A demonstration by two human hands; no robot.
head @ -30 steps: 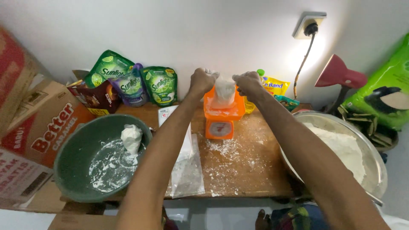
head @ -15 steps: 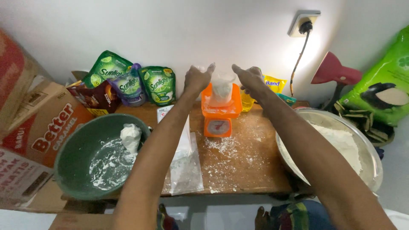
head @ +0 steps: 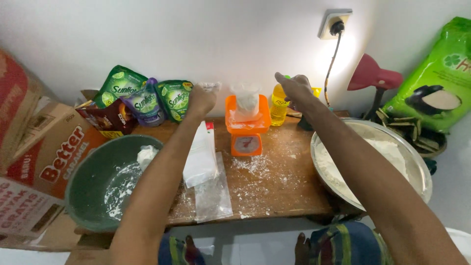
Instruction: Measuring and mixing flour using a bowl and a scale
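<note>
A small clear plastic bag of white flour (head: 246,103) stands on an orange kitchen scale (head: 247,132) at the back of the wooden table (head: 284,181). My left hand (head: 202,98), dusted with flour, hovers just left of the bag with its fingers curled and nothing in it. Right of the bag, my right hand (head: 295,87) is raised in front of a yellow bottle (head: 278,104), thumb stretched out, holding nothing. Neither hand touches the bag.
A green bowl (head: 88,189) with a flour lump sits front left, and a metal basin of flour (head: 412,162) front right. Flat clear bags (head: 208,189) lie mid-table. Green pouches (head: 147,100), cardboard boxes (head: 34,147), a red lamp (head: 373,73) and a green sack (head: 436,73) line the edges.
Both hands were on the bag atop the scale; they have let go and moved apart, left hand to the left, right hand to the right. The bag stays on the scale.
</note>
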